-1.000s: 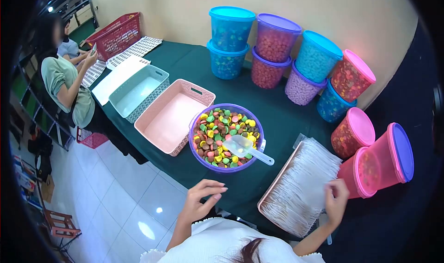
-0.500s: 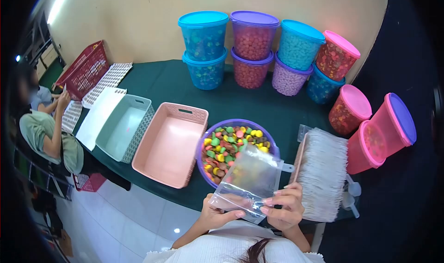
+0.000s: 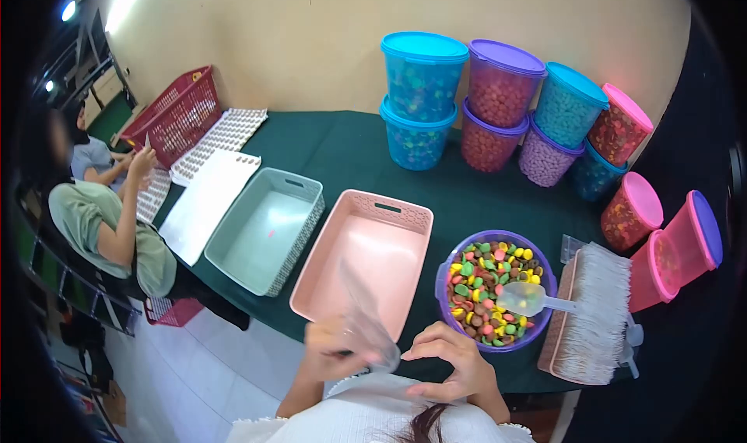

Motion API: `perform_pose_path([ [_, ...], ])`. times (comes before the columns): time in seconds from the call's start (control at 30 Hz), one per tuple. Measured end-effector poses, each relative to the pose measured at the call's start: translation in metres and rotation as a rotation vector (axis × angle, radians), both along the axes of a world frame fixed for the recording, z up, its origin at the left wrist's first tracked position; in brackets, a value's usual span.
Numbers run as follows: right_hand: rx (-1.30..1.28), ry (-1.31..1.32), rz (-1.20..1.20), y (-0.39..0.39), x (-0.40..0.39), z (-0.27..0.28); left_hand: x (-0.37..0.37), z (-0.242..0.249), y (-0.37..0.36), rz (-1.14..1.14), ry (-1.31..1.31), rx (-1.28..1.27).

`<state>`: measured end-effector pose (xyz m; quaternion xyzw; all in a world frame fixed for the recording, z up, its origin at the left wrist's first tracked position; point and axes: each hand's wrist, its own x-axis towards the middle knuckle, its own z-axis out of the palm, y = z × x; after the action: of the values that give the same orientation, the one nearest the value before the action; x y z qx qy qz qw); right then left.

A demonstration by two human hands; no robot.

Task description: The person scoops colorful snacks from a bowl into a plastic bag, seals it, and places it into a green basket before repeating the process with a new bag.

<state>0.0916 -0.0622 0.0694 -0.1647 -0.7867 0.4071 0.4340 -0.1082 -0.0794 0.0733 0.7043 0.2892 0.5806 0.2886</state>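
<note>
My left hand (image 3: 331, 349) is closed around a clear plastic pouch (image 3: 366, 311), which stands tilted in front of me and looks smeared by motion. Its lower edge points at my right hand (image 3: 455, 365). That hand is curved, thumb and fingers apart, an index fingertip right by the pouch's bottom. Beyond the right hand, a purple bowl (image 3: 440, 287) holds green, yellow, pink and brown candies (image 3: 486, 275). On them lies a clear scoop (image 3: 523, 298), its handle reaching over the rim. Behind the pouch is a pink basket (image 3: 373, 248).
A mint basket (image 3: 261, 225) stands left of the pink one. To the right, a pink bin (image 3: 556, 330) is packed with clear pouches (image 3: 595, 318). Lidded tubs (image 3: 424, 77) are stacked along the wall. A person (image 3: 109, 225) sits at the left by a maroon basket (image 3: 183, 116).
The view has swung left. My left hand has carried the pouch from over the candy bowl toward the pink basket, tilting it edge-on. My right hand's fingers have come off the pouch.
</note>
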Motion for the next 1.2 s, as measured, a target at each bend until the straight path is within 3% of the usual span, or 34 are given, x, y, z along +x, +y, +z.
perform_pose_path([
  [0.03, -0.001, 0.040, 0.031, 0.003, -0.010, 0.002, 0.000, -0.004, 0.004, -0.053, 0.168, 0.076],
  [0.13, -0.182, -0.061, 0.004, 0.001, -0.023, -0.012, 0.022, -0.019, 0.008, -0.221, 0.163, 0.006],
  [0.3, -0.326, -0.090, -0.027, 0.005, -0.017, -0.039, 0.022, -0.039, 0.014, -0.314, 0.141, -0.192],
  [0.37, -0.548, 0.114, 0.147, 0.006, -0.009, -0.047, 0.029, -0.041, 0.014, -0.345, 0.108, -0.203],
  [0.47, -0.684, 0.244, 0.251, 0.005, 0.007, -0.047, 0.040, -0.033, 0.010, -0.363, -0.054, -0.265],
  [0.53, -0.643, 0.207, 0.158, 0.001, 0.012, -0.043, 0.041, -0.026, 0.011, -0.279, 0.211, -0.164],
  [0.6, -0.531, 0.145, -0.072, -0.004, 0.015, -0.031, 0.045, -0.019, 0.010, -0.251, 0.298, -0.099],
  [0.67, -0.511, 0.164, -0.124, -0.009, 0.020, -0.030, 0.048, -0.017, 0.007, -0.242, 0.552, 0.021],
  [0.7, -0.462, 0.132, -0.228, -0.013, 0.023, -0.034, 0.050, -0.018, 0.004, -0.242, 0.544, 0.015],
  [0.77, -0.412, 0.121, -0.334, -0.016, 0.033, -0.032, 0.052, -0.018, 0.000, -0.273, -0.061, -0.174],
  [0.83, -0.439, 0.197, -0.325, -0.025, 0.044, -0.031, 0.048, -0.033, 0.003, 0.022, -0.284, -0.073],
  [0.87, -0.466, 0.283, -0.313, -0.029, 0.050, -0.030, 0.046, -0.035, 0.008, 0.021, -0.286, -0.072],
  [0.93, -0.370, 0.181, -0.298, -0.033, 0.063, -0.025, 0.044, -0.036, 0.022, 0.485, -0.089, -0.174],
  [0.97, -0.400, 0.197, -0.276, -0.037, 0.066, -0.025, 0.046, -0.043, 0.027, 0.479, -0.088, -0.167],
  [1.03, -0.421, 0.216, -0.259, -0.043, 0.069, -0.028, 0.053, -0.055, 0.038, 0.112, -0.223, -0.517],
  [1.2, -0.388, 0.110, -0.268, -0.046, 0.082, -0.029, 0.073, -0.067, 0.037, -0.211, -0.267, -0.677],
])
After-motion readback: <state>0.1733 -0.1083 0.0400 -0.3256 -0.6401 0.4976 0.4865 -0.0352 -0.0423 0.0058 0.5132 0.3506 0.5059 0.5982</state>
